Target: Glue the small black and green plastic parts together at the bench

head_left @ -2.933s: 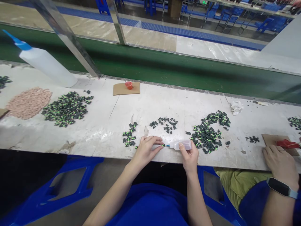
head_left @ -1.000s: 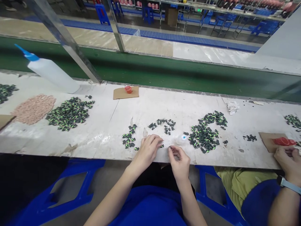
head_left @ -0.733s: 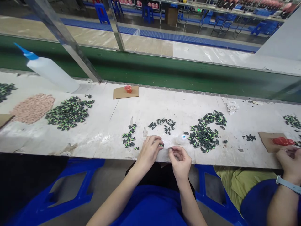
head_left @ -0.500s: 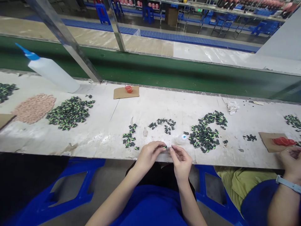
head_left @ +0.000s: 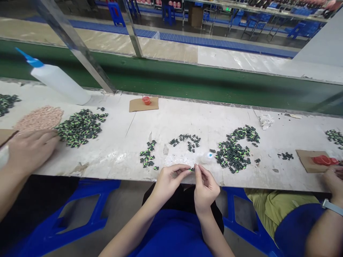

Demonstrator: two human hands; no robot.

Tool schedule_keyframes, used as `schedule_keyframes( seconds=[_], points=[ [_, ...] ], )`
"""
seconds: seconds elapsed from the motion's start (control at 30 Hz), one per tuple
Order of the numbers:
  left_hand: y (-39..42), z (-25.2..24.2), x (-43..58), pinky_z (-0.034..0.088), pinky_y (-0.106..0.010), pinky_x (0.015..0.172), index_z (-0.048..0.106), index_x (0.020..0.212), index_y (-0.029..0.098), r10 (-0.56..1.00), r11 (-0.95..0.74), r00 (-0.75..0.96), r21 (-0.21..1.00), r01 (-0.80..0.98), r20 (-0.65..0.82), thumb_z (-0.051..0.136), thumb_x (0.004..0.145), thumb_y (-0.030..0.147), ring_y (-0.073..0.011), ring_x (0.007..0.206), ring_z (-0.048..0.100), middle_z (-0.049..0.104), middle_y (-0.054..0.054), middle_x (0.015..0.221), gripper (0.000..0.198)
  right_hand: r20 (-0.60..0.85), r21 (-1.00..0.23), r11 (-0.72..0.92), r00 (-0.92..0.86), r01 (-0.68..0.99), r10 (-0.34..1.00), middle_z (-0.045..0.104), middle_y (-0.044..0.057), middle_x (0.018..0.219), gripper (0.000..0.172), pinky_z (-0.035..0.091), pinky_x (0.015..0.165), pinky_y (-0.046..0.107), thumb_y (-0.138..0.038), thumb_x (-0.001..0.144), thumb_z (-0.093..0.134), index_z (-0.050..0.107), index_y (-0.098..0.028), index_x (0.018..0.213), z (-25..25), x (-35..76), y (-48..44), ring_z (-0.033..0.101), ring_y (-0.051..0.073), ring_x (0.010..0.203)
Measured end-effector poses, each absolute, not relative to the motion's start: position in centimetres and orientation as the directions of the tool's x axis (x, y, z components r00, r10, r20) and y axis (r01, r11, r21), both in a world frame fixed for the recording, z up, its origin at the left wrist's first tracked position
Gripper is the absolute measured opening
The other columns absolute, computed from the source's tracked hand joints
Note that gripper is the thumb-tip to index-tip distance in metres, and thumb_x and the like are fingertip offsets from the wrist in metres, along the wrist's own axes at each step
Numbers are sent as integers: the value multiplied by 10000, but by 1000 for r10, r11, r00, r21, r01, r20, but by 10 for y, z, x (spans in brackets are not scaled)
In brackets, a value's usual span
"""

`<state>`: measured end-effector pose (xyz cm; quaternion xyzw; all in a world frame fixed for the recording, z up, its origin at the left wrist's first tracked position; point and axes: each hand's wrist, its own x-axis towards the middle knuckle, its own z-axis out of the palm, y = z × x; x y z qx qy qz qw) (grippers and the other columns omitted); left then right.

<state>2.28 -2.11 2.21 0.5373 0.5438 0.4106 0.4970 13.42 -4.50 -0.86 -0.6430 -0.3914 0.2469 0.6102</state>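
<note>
My left hand (head_left: 169,178) and my right hand (head_left: 205,185) meet at the bench's front edge, both pinching a tiny black-and-green part (head_left: 192,169) between their fingertips. A small clear glue bottle (head_left: 207,157) lies on the bench just beyond my right hand. A small pile of black-and-green parts (head_left: 147,157) sits left of my hands, a row of dark parts (head_left: 187,141) lies beyond them, and a bigger pile (head_left: 235,150) is to the right.
A co-worker's hand (head_left: 29,148) reaches in at the left near a large green-black pile (head_left: 79,126) and a pink pile (head_left: 39,117). Another person's hand (head_left: 332,178) works at the right by a cardboard piece with a red item (head_left: 321,160). A big squeeze bottle (head_left: 56,82) and a red cap on cardboard (head_left: 146,100) stand behind.
My right hand set down the glue bottle, picked up a small part and brought it to my left hand's part. A co-worker's hand has come in from the left.
</note>
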Motion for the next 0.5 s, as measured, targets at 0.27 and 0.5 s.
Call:
schedule_keyframes(
  seconds=[0.27,0.5],
  points=[
    [-21,25,23,582,-287,730,751,829,153,982,141,118,989,41,-145,690,745,299,-205,772,708,766,-69,841,180,445,-867,257,428,428,787,765,64,787,88,629,662,346,-208,836,655,740,-205,859,-5,138,-44,728,212,711],
    [-20,26,25,581,-283,712,727,823,133,975,177,146,984,-35,-170,712,729,308,-187,731,695,750,-71,802,198,543,-799,358,322,484,775,762,47,774,127,628,644,373,-163,837,635,723,-251,862,-4,144,-44,727,219,704]
  ],
)
